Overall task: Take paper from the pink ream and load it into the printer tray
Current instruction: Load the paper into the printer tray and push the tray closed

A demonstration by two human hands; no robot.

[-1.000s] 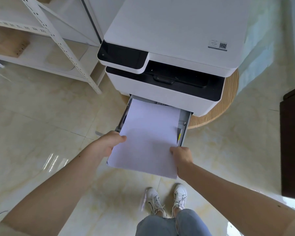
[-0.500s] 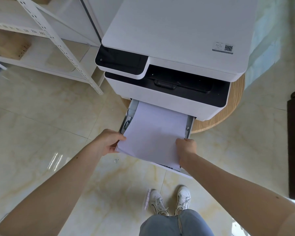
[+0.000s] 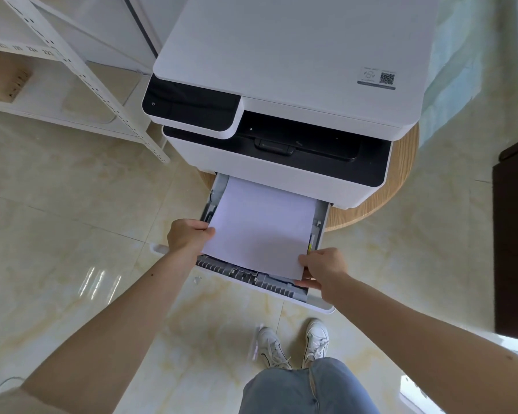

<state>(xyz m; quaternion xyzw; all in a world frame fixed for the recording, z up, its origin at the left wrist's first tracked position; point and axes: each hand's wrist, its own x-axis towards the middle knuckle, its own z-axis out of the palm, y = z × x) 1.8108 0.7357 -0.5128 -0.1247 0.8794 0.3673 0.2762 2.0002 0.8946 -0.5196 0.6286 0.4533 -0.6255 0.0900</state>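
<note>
A white printer (image 3: 293, 70) stands on a round wooden table (image 3: 398, 186). Its paper tray (image 3: 317, 303) is pulled out toward me. A stack of white paper (image 3: 260, 228) lies partly inside the tray, its far end under the printer body and its near end raised slightly over the tray's ribbed front. My left hand (image 3: 187, 236) grips the stack's near left corner. My right hand (image 3: 323, 270) pinches the near right corner. The pink ream is not in view.
A white metal shelf rack (image 3: 81, 73) stands to the left of the printer. A dark cabinet (image 3: 515, 234) is at the right edge. My feet in white shoes (image 3: 293, 345) stand on the glossy tile floor just in front of the tray.
The paper stack has slid further into the tray under the printer, both hands moving forward with it. The tray's ribbed front edge now shows below the paper.
</note>
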